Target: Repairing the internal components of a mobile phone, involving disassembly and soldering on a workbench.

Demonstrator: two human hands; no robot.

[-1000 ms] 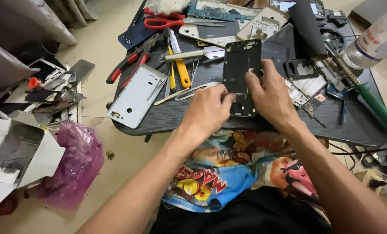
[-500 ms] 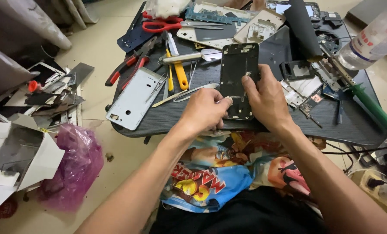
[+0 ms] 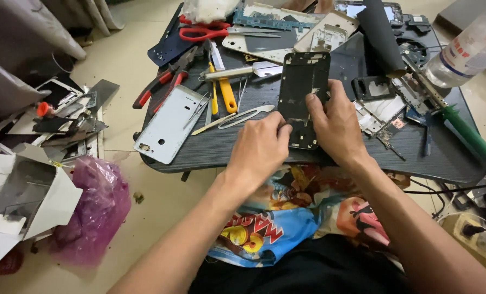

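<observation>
Over the last second the black phone frame (image 3: 303, 98) has barely shifted on the dark worktop (image 3: 254, 147); both hands have stayed clamped on its lower half, so the work remains at that bottom end. Left hand (image 3: 259, 147) is curled, fingertips pinching the frame's lower left edge; right hand (image 3: 335, 122) is pressed flat along the right edge with its thumb on the face. Metal tweezers (image 3: 235, 117) and the silver back cover (image 3: 169, 124) lie untouched to the left.

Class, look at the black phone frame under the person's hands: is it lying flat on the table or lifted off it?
Lying flat. The black phone frame rests lengthwise on the dark table, with the left hand and right hand pressing its lower end.
</observation>
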